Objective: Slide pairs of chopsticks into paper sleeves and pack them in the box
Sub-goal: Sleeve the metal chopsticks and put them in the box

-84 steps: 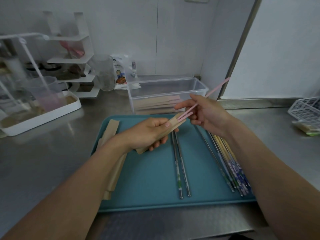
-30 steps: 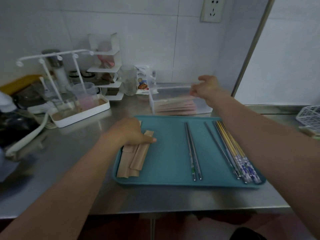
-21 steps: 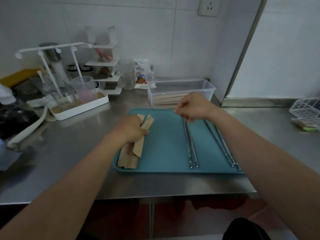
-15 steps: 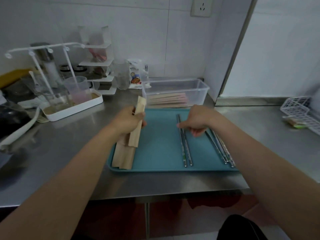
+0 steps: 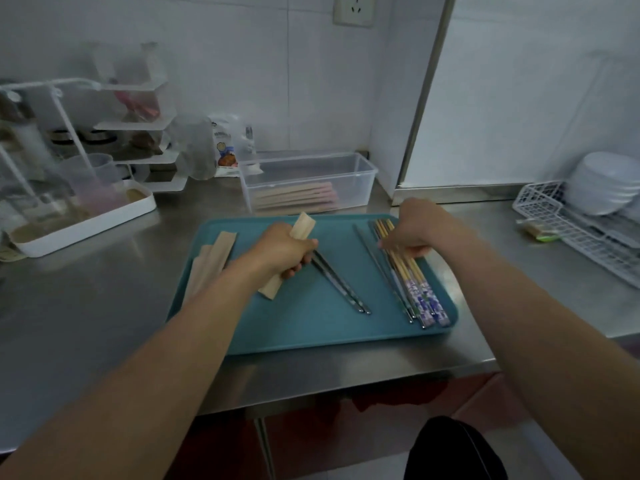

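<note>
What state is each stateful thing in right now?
left hand: grips a paper sleeve, tilted above the tray.
right hand: fingers curled onto the wooden chopsticks.
steel chopstick pair: lying loose on the teal tray.
clear box: open, sleeved pairs lying inside.
spare sleeves: stacked flat at the tray's left edge.

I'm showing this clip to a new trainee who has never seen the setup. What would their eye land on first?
Probably the teal tray in the middle of the steel counter, with both hands over it: the left hand grips a paper sleeve, and the right hand reaches onto the wooden chopsticks at the tray's right. Behind the tray stands the clear box with filled sleeves inside.
</note>
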